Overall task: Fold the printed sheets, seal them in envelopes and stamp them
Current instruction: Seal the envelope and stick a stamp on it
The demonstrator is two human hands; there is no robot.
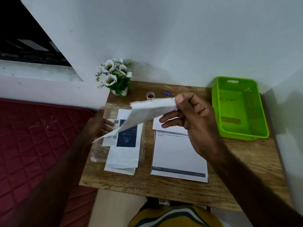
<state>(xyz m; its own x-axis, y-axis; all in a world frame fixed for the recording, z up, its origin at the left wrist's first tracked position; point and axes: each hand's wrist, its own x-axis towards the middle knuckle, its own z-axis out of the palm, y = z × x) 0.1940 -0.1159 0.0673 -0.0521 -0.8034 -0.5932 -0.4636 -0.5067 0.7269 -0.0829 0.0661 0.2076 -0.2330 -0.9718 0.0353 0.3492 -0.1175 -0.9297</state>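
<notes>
My right hand (195, 122) pinches the upper right corner of a white envelope (144, 113) and holds it tilted above the desk. My left hand (98, 123) hovers with relaxed fingers by the envelope's lower end, over a stack of white envelopes (123, 158) in a clear plastic sleeve with a dark blue label. Printed sheets (178, 154) lie stacked at the middle right of the wooden desk (164, 189). A small roll of tape (150, 95) and a purple pen-like item (166, 93) sit at the back.
A green perforated basket (239, 108) stands at the desk's right back corner. A pot of white artificial flowers (116, 76) occupies the left back corner by the wall. A red quilted mattress (41, 145) borders the desk on the left.
</notes>
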